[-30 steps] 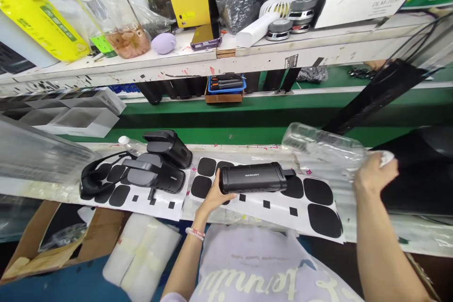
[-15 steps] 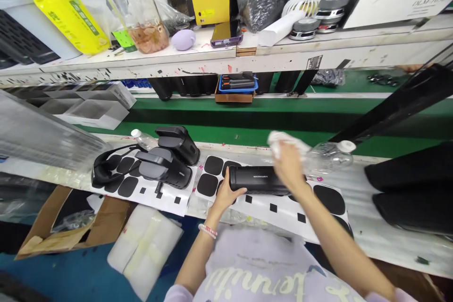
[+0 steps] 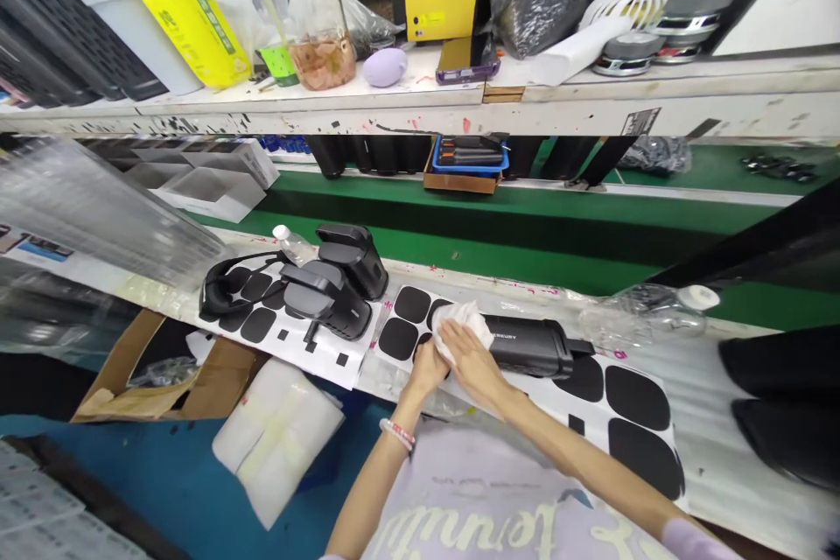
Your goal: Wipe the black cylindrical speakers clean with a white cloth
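A black cylindrical device (image 3: 531,345) with white lettering lies on its side on a white sheet of black rounded stickers (image 3: 640,398). My right hand (image 3: 469,359) presses a white cloth (image 3: 467,315) against the device's left end, fingers closed on the cloth. My left hand (image 3: 430,366) is beside it at the same end, closed round the device's edge, its fingertips partly hidden by the cloth. A small black tab or strap sticks out at the device's right end.
Left of the device stand two black devices (image 3: 341,302) by a black looped strap (image 3: 223,289) and a small bottle (image 3: 294,245). A clear bottle (image 3: 647,315) lies at the right. An open carton (image 3: 216,381) is lower left. A cluttered shelf (image 3: 394,112) spans above.
My right hand and the cloth have moved left, from the device's right end to its left end, next to my left hand. The camera view has shifted slightly to the left.
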A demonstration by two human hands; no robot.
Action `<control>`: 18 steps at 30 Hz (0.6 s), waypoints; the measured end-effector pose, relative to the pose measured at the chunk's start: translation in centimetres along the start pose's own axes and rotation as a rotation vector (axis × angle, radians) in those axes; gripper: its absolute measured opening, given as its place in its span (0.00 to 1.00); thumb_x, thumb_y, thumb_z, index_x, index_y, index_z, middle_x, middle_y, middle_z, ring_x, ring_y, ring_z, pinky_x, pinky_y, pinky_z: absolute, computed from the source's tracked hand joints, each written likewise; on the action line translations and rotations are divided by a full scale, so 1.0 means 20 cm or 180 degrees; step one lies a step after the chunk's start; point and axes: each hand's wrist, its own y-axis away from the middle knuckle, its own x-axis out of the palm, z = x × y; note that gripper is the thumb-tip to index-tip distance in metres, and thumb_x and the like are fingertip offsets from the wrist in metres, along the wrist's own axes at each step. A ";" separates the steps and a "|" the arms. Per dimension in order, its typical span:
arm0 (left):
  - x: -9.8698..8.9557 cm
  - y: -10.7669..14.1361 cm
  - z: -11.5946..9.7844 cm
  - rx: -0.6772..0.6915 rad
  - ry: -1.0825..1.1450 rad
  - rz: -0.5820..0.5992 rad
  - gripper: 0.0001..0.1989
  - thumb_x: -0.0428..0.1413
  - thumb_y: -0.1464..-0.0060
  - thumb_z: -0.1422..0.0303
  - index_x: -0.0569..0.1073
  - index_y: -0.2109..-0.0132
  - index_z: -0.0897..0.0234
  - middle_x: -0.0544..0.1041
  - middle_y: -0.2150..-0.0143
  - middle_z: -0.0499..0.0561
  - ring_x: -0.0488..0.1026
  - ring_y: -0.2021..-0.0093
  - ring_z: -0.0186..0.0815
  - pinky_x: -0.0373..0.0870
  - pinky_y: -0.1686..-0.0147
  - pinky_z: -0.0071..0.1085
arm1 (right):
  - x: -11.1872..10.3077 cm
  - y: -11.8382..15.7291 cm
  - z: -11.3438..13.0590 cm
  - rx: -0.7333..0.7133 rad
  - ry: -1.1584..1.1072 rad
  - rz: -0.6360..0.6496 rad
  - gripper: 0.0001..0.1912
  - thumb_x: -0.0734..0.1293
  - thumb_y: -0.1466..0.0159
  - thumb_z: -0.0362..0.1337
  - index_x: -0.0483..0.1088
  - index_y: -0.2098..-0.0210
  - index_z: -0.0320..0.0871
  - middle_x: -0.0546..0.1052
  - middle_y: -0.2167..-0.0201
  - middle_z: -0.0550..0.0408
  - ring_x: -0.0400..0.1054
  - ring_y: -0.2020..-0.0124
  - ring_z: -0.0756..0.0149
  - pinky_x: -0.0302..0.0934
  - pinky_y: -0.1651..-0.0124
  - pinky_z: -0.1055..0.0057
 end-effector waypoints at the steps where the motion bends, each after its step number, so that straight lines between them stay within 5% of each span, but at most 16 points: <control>1: 0.00 0.01 0.00 -0.0007 0.0007 -0.0004 0.17 0.57 0.50 0.75 0.75 0.52 0.67 0.81 0.57 0.58 0.77 0.54 0.43 0.70 0.53 0.34 | 0.00 -0.01 0.01 -0.0003 -0.0026 0.0073 0.28 0.58 0.39 0.30 0.64 0.39 0.39 0.61 0.36 0.46 0.52 0.34 0.54 0.46 0.32 0.55; 4: -0.01 0.02 -0.02 -0.0052 0.0005 -0.0006 0.23 0.61 0.52 0.70 0.73 0.46 0.65 0.81 0.56 0.56 0.77 0.53 0.44 0.69 0.51 0.35 | -0.06 -0.11 -0.05 0.0298 -0.0090 0.0156 0.23 0.59 0.36 0.32 0.66 0.41 0.37 0.64 0.37 0.42 0.54 0.34 0.52 0.45 0.33 0.51; 9: -0.01 0.04 -0.06 -0.0145 0.0011 0.0012 0.34 0.64 0.53 0.63 0.66 0.38 0.61 0.81 0.54 0.55 0.75 0.50 0.45 0.67 0.47 0.37 | -0.21 -0.31 -0.23 0.1132 -0.0249 0.0322 0.25 0.50 0.28 0.46 0.68 0.45 0.38 0.74 0.48 0.41 0.69 0.47 0.56 0.62 0.46 0.56; 13: -0.01 0.05 -0.06 -0.0234 0.0036 0.0014 0.38 0.66 0.54 0.62 0.64 0.37 0.61 0.81 0.53 0.56 0.75 0.49 0.45 0.67 0.48 0.36 | -0.24 -0.27 -0.21 0.0966 -0.0419 0.0777 0.23 0.54 0.30 0.47 0.72 0.49 0.43 0.76 0.50 0.46 0.70 0.49 0.54 0.61 0.49 0.64; 18: -0.01 0.05 -0.05 -0.0254 0.0022 -0.0003 0.39 0.65 0.53 0.61 0.63 0.36 0.60 0.80 0.51 0.56 0.74 0.48 0.47 0.67 0.47 0.37 | -0.26 -0.29 -0.19 0.0651 -0.0554 0.1388 0.14 0.64 0.39 0.44 0.75 0.59 0.43 0.79 0.62 0.52 0.72 0.62 0.60 0.62 0.61 0.71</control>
